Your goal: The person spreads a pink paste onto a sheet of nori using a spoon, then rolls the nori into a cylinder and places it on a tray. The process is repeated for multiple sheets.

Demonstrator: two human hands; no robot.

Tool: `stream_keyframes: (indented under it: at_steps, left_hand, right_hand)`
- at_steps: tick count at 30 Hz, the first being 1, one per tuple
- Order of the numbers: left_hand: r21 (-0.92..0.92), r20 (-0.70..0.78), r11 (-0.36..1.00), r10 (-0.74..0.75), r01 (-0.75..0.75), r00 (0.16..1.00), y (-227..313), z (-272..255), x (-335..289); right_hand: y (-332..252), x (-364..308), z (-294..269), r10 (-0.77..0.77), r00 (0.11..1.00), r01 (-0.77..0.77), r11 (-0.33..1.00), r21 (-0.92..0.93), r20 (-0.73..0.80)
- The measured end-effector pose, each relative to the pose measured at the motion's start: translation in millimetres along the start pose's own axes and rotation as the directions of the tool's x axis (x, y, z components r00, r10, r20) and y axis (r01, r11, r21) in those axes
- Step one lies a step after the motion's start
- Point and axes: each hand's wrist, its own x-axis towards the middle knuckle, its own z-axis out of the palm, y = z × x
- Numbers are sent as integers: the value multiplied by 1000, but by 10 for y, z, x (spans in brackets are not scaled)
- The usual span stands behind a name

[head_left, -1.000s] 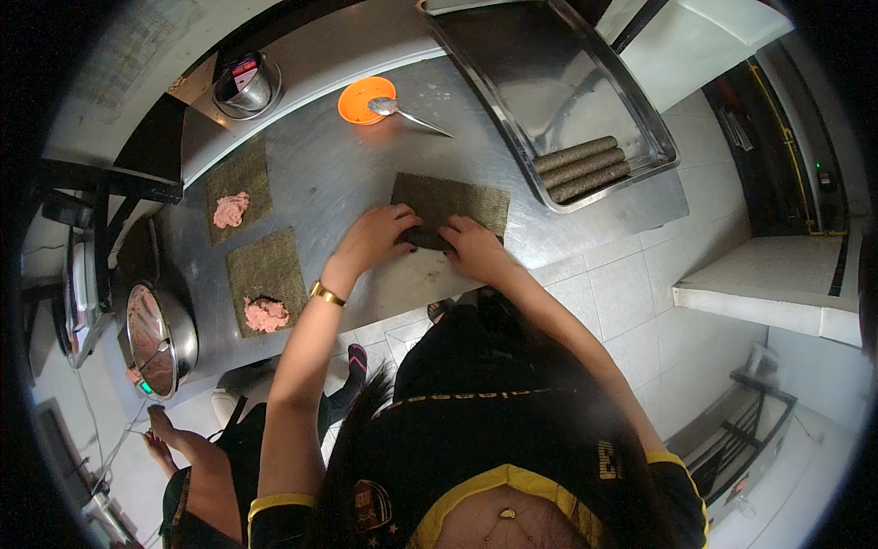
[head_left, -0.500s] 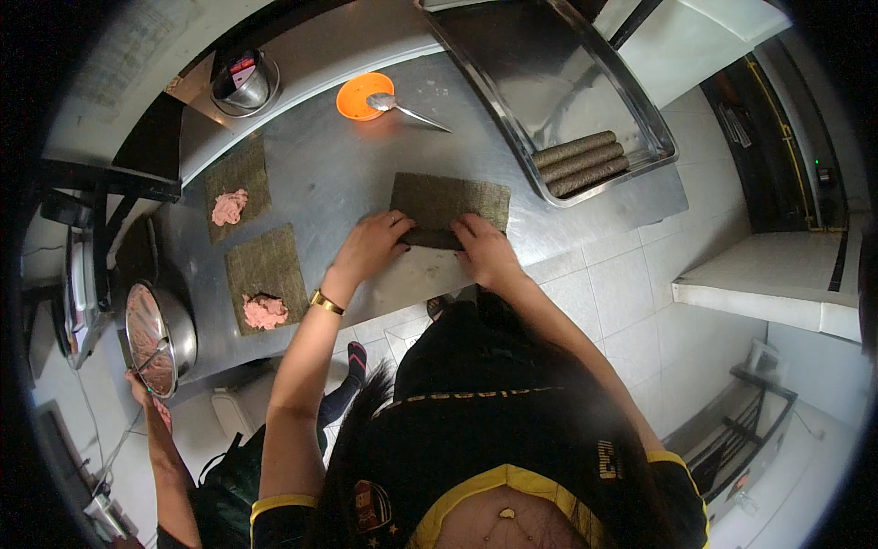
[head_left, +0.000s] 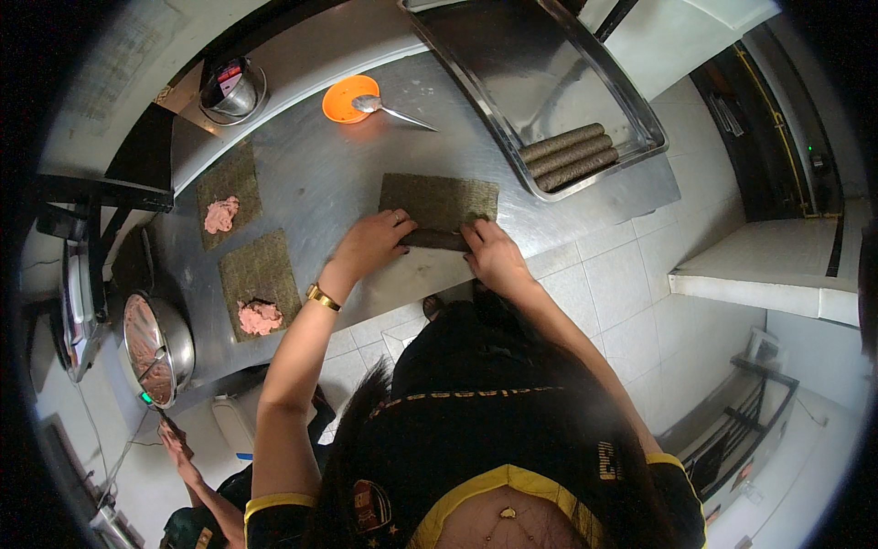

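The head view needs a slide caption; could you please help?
Left hand and right hand hold a partly rolled dark sheet on a metal table.

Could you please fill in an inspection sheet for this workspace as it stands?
Surface: metal table, faint whitish marks.
Job's things: part-rolled dark sheet; two flat sheets bearing pink filling; three dark rolls in a metal tray.
Clutter: orange bowl, spoon at its rim.
Hands: left hand and right hand both have fingers on the sheet's rolled edge.
Cables: thin cables at lower left, off the table.
Surroundings: tiled floor; another person's hand near a metal bowl.
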Motion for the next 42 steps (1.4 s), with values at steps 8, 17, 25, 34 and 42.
stream_keyframes:
  at_steps: [8,17,25,34,42]
  left_hand:
    - [-29,43,997,-68,69,997,82,-31,37]
    - [-16,64,997,-80,81,995,79,-31,72]
    - [-85,103,990,-106,115,989,35,-48,115]
    - [-180,256,974,-87,136,963,-201,-26,354]
    - [-97,9,984,-147,147,989,-2,-115,204]
  right_hand:
    - [-15,98,-31,22,992,-26,999,36,123]
    - [-15,135,29,-63,995,61,998,29,75]
    - [-66,220,15,-69,979,54,995,82,191]
    - [-195,261,164,-418,907,418,908,-6,-55]
    - [-167,355,239,-314,948,314,949,-2,-53]
